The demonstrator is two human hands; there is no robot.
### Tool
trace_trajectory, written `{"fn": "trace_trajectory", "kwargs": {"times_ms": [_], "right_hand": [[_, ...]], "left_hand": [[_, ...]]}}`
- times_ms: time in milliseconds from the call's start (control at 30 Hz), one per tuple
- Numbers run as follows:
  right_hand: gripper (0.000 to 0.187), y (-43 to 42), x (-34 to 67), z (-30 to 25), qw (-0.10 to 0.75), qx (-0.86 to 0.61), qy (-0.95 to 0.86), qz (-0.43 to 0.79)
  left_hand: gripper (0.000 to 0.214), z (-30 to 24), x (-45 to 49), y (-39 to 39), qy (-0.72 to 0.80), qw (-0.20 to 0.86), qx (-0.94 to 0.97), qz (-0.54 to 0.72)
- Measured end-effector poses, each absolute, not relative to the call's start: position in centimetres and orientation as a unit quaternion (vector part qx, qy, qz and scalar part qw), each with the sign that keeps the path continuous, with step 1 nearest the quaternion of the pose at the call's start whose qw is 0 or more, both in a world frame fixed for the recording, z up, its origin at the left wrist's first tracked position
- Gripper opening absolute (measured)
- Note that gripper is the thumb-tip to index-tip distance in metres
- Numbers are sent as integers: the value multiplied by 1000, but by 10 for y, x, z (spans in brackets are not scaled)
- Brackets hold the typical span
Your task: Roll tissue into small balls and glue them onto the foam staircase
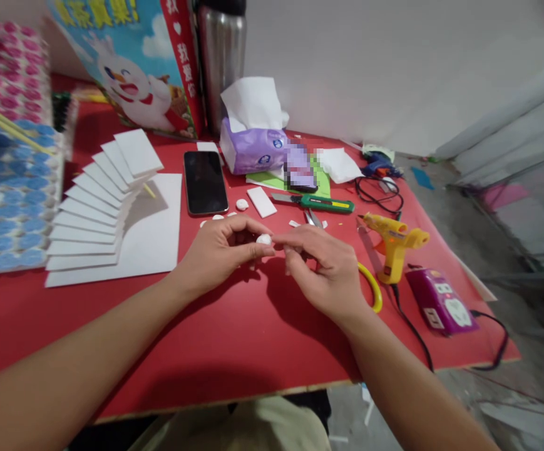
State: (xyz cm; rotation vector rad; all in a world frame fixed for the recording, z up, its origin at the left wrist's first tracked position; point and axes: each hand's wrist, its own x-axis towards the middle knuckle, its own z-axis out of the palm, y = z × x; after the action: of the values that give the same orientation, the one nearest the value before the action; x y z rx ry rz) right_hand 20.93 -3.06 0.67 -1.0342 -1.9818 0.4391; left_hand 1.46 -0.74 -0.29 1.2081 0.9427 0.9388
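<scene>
My left hand (222, 250) pinches a small rounded white piece (264, 239) between thumb and fingertips, above the red tabletop. On the right, my right hand (323, 260) is half closed, its index fingertip right at the edge of that piece. Whether its curled fingers hold anything is hidden. A similar white round piece (242, 205) lies just beyond my left hand, and more white bits are partly covered by it. Under and behind my right hand lie scissors, with blades (315, 217) and a yellow handle (375, 289) showing on either side.
Fanned white boards (88, 207) form a staircase at left, beside blue flower pieces (9, 194). A phone (205, 183), tissue pack (253, 149) and green utility knife (325, 203) lie beyond my hands. Rightward are a yellow glue gun (394, 244), a purple box (441, 304) and cables.
</scene>
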Motion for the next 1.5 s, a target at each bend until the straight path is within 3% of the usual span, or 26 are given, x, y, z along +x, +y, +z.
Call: {"fn": "trace_trajectory", "kwargs": {"times_ms": [300,433,800,1067,1500], "right_hand": [[26,-32,209,6,403,-389,-823,96],[28,-33,208,9,414,-383,-817,117],[23,-32,211,10,439,-494,-714,231],[28,-32,207,12,444,-442,-746,225],[32,-36,202,7,427,-395,-793,180]], "left_hand": [[25,-5,15,-8,400,633,522,409],[33,-6,15,-6,379,634,530,417],[18,-8,14,-8,319,687,510,408],[23,-11,13,-3,299,728,456,415],[19,-13,13,-4,323,703,478,416]]}}
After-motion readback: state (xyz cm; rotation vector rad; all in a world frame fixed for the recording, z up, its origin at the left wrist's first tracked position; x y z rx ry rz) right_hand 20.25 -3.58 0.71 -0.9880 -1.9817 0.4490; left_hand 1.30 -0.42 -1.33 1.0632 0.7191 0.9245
